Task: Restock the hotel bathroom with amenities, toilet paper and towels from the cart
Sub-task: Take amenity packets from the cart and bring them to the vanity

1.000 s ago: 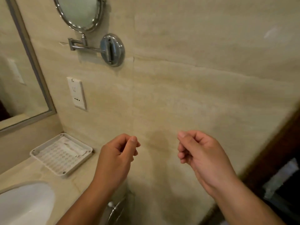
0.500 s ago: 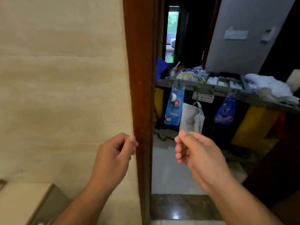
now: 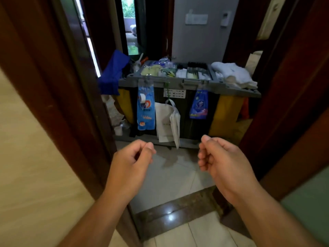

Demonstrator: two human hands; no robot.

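The left hand (image 3: 130, 162) and the right hand (image 3: 223, 157) are raised side by side and apart, each with its fingers loosely curled toward the thumb and nothing in its hold.

Straight ahead at 12 o'clock, past the doorway, stands the cart (image 3: 194, 83). Its grey top tray is split into compartments filled with small packets (image 3: 181, 73) in white, yellow and green; what they are is too small to tell. At 1 o'clock a heap of white towels (image 3: 233, 73) lies on the right end of the top. From the tray's front rim hang a long blue packet (image 3: 146, 107) at 12, a white bag (image 3: 166, 122) just beside it, and a shorter blue packet (image 3: 199, 106) toward 1. Yellow sacks (image 3: 227, 114) flank the dark body.

At 11 o'clock a blue cloth (image 3: 114, 72) drapes off the cart's left end. A dark wooden door frame (image 3: 71, 90) rises at 9 and 3 o'clock, narrowing the way, and a dark stone sill (image 3: 175, 209) crosses the floor at 6.
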